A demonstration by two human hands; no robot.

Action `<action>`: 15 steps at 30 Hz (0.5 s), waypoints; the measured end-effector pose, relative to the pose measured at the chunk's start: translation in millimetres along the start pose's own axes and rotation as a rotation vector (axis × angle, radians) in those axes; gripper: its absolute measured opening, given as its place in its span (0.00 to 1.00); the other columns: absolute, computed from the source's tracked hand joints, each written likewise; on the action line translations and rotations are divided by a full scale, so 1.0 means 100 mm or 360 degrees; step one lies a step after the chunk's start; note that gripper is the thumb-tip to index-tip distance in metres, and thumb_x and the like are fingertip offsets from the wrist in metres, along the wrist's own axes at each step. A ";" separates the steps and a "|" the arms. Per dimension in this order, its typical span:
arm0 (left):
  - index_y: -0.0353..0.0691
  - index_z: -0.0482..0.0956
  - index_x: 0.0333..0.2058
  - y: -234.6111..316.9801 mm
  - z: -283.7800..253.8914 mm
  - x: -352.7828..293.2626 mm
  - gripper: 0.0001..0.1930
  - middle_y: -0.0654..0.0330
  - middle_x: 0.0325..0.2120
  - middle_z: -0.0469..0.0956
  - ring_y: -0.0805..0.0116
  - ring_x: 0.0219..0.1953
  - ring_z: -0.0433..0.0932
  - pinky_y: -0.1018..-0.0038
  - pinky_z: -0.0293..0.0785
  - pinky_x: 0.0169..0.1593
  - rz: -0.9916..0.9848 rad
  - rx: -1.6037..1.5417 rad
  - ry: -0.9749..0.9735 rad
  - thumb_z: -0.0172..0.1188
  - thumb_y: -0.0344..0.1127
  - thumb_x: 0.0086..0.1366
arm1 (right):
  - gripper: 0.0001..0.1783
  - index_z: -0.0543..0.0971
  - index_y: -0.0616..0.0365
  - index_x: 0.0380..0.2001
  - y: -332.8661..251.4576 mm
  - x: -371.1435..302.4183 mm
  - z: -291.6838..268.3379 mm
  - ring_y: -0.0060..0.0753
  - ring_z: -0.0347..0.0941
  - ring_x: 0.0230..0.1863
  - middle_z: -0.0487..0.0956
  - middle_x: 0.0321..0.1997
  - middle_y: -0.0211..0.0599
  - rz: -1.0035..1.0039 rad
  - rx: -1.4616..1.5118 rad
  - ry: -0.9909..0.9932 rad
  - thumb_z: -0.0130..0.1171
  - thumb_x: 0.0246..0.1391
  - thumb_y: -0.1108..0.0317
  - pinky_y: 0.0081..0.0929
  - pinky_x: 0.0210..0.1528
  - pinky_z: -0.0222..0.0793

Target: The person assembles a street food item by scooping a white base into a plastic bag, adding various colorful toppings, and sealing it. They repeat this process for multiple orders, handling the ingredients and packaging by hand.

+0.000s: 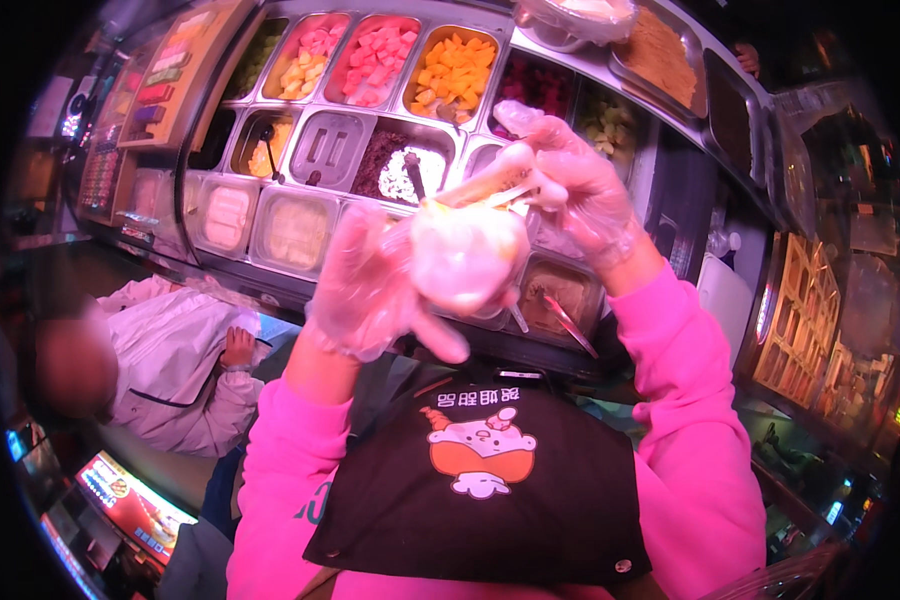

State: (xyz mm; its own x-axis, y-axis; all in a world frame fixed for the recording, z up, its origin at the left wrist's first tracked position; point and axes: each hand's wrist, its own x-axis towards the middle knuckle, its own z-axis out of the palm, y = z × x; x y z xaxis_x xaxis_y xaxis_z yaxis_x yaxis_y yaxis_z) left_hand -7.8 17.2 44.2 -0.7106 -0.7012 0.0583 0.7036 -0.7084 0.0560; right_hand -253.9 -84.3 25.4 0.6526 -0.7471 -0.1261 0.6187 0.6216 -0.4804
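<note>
Both my hands wear clear plastic gloves and meet above the counter's food pans. Between them is a soft-looking, rounded white thing, so brightly lit that its kind cannot be told. My left hand cups it from the left and below, thumb stretched under it. With bent fingers, my right hand pinches a thin pale-brown flap at its upper edge. Behind the hands sits a pan of dark grains and white pieces with a dark-handled spoon. Below the right hand is a brown-filled tub with a utensil.
Pans of orange fruit cubes and pink fruit cubes line the far side. Lidded tubs stand left. A tray of brown powder lies at the far right. A person in a light jacket is beyond the counter's left edge.
</note>
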 end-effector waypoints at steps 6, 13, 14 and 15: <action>0.49 0.64 0.70 -0.38 -0.27 0.27 0.43 0.49 0.63 0.73 0.45 0.61 0.76 0.34 0.74 0.60 0.0736 0.0044 0.0594 0.51 0.73 0.69 | 0.31 0.71 0.56 0.70 0.42 -0.27 -0.01 0.21 0.74 0.32 0.81 0.57 0.52 -0.0148 0.0310 -0.0055 0.57 0.64 0.79 0.18 0.35 0.74; 0.51 0.75 0.60 -0.51 -0.81 0.45 0.29 0.55 0.58 0.77 0.52 0.60 0.75 0.39 0.72 0.60 0.0552 -0.0076 0.1378 0.55 0.65 0.71 | 0.38 0.66 0.55 0.74 0.62 -0.56 -0.36 0.39 0.76 0.64 0.73 0.70 0.50 -0.0452 -0.0230 -0.0047 0.60 0.61 0.80 0.32 0.67 0.69; 0.50 0.75 0.59 -0.53 -0.85 0.48 0.28 0.55 0.57 0.77 0.53 0.59 0.75 0.40 0.72 0.61 0.0552 -0.0004 0.1348 0.55 0.64 0.72 | 0.38 0.65 0.55 0.74 0.63 -0.59 -0.35 0.40 0.72 0.68 0.72 0.71 0.48 -0.0459 -0.0387 -0.0132 0.60 0.62 0.80 0.33 0.70 0.65; 0.46 0.75 0.58 -0.55 -0.90 0.53 0.27 0.55 0.55 0.78 0.55 0.56 0.77 0.50 0.74 0.60 0.0585 0.0079 0.1197 0.51 0.61 0.74 | 0.38 0.64 0.55 0.75 0.65 -0.60 -0.32 0.40 0.67 0.72 0.71 0.73 0.47 -0.0460 -0.0531 -0.0135 0.60 0.62 0.81 0.35 0.74 0.60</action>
State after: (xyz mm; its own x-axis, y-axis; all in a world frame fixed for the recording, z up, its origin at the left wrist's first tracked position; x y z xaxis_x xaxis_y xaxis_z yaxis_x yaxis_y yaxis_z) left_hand -84.2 11.8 -45.4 -0.2355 -0.7662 -0.5980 0.8775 -0.4321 0.2080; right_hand -267.0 -6.3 -26.5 0.5158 -0.8484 0.1193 0.6151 0.2698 -0.7409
